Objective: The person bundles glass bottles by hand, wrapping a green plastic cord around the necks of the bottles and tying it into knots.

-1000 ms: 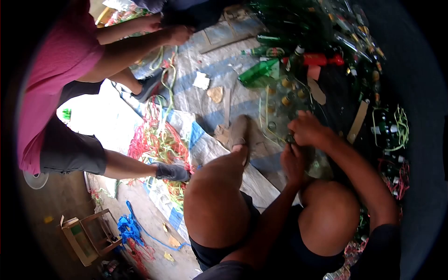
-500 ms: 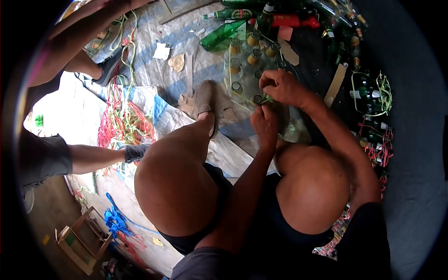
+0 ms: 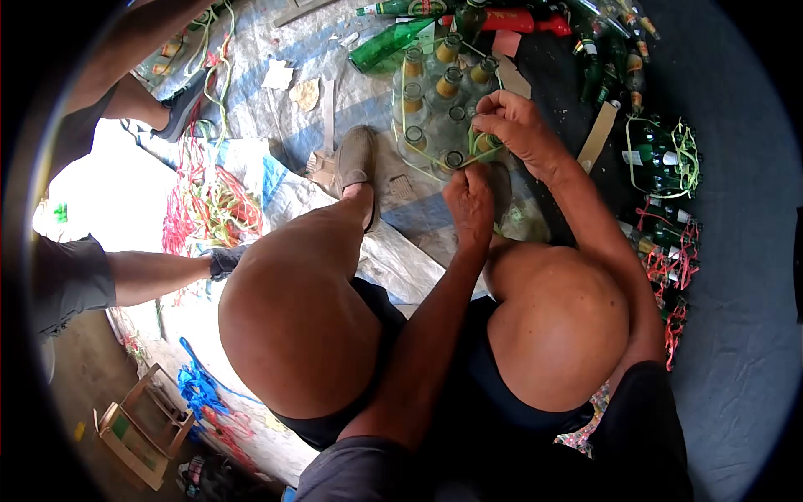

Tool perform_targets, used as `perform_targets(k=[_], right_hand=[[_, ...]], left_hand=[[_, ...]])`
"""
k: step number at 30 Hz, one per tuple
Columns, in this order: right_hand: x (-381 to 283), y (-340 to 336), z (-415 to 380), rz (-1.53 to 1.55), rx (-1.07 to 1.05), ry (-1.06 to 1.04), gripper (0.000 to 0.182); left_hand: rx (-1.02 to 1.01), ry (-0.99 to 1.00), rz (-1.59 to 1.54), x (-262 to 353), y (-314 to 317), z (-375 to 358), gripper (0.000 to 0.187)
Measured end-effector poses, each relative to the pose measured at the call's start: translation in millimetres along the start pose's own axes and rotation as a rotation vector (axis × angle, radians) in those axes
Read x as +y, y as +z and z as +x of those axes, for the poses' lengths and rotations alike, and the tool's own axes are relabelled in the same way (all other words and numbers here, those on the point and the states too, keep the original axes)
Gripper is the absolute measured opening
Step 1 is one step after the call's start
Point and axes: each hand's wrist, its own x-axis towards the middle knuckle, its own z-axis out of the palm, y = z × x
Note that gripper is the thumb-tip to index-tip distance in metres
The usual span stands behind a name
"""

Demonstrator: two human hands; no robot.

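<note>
A cluster of clear glass bottles (image 3: 434,94) stands upright between my feet, several with gold foil on the necks. Light green plastic string (image 3: 480,157) runs around the bottle necks. At the near side of the cluster, my left hand (image 3: 470,205) is closed, fingers pinched on the string beside a bottle mouth. My right hand (image 3: 519,132) is above the right-hand bottles, thumb and fingertips pressed together on the string. Some of the string between the two hands is hidden by my fingers.
A green bottle (image 3: 386,48) and a red bottle (image 3: 500,19) lie behind the cluster. Bundled green bottles (image 3: 654,163) are at the right. Tangled red and green string (image 3: 213,205) lies on the left, near another person's leg (image 3: 159,280). A cardboard strip (image 3: 599,136) lies to the right.
My right hand has turned, and more green string shows below its fingers. My left hand stays pinched at the near bottles. The whole view has shifted slightly.
</note>
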Motion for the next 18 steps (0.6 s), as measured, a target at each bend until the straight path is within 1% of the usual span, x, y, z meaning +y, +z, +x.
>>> perform_targets(k=[4,7,10,18], right_hand=[[1.9,1.3,0.9,0.082,0.043,-0.041,0.023],[4.4,2.9,1.4,0.072,0.090,-0.053,0.023],[4.4,1.8,0.2,0.075,0.050,-0.033,0.019],[5.6,6.1,-3.7,0.175,0.100,-0.036,0.017]], left_hand=[[-0.002,-0.033,-0.090,-0.9,2.6,1.1,0.039],[0.004,-0.043,-0.118,-3.2,3.3,2.8,0.038],[0.008,-0.042,-0.115,-1.7,2.3,1.1,0.038],[-0.001,-0.049,-0.146,-1.1,1.7,0.5,0.037]])
